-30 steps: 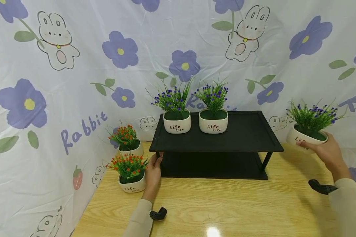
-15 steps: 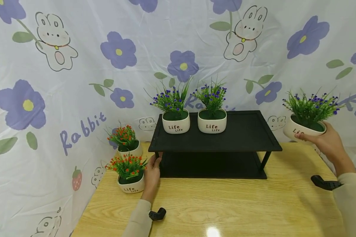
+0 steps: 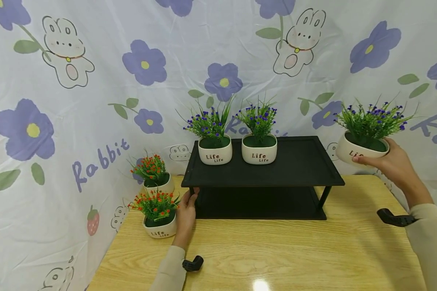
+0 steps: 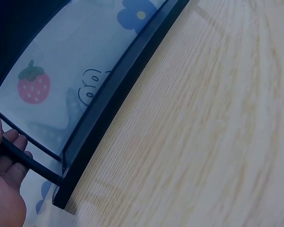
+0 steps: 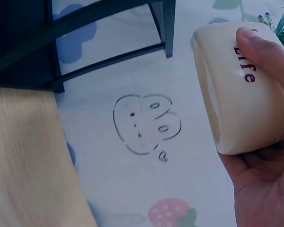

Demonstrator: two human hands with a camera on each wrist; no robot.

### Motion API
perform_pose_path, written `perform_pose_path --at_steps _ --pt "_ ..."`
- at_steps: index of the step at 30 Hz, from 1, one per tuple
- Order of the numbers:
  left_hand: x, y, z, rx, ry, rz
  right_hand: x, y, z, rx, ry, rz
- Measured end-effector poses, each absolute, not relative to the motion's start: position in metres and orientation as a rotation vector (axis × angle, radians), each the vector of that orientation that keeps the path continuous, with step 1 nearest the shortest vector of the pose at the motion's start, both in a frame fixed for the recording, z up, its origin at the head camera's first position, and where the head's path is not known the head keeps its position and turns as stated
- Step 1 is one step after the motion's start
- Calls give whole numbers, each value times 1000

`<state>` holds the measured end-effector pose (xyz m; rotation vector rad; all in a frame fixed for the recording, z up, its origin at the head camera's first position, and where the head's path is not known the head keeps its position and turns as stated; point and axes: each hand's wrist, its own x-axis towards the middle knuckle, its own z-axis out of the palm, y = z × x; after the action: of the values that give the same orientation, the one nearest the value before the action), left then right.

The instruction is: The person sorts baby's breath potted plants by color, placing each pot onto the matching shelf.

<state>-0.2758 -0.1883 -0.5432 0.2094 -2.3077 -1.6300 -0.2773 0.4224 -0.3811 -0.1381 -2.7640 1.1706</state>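
My right hand (image 3: 398,165) holds a white "Life" pot of purple flowers (image 3: 368,125) in the air, right of a black two-tier shelf (image 3: 298,161). The right wrist view shows the thumb across the front of the pot (image 5: 241,104) and fingers behind it; the pot is tilted. At the shelf's left end my left hand (image 3: 186,214) grips the front leg; in the left wrist view its fingers curl around that leg (image 4: 35,165). Two similar pots stand on the top tier, one at the left (image 3: 215,153) and one near the middle (image 3: 259,153).
Two white pots with orange-red flowers, a front one (image 3: 160,228) and a rear one (image 3: 162,186), stand on the wooden table (image 3: 258,250) left of the shelf. The front one is close beside my left hand. A printed rabbit-and-flower cloth (image 3: 105,101) hangs behind.
My right hand has raised the potted plant and brought it left, closer to the shelf. The left hand keeps its grip on the leg. The view has shifted slightly.
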Motion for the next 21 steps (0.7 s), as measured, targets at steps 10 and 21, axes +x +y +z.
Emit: perform_pose_path --at_steps 10,21 --pt "-276 -189 -546 163 -2306 -1638 -286 404 -363 -65 -2811 1117" --pt "-274 -191 -546 200 -2354 -1594 -298 381 -347 17 -2882 1060"
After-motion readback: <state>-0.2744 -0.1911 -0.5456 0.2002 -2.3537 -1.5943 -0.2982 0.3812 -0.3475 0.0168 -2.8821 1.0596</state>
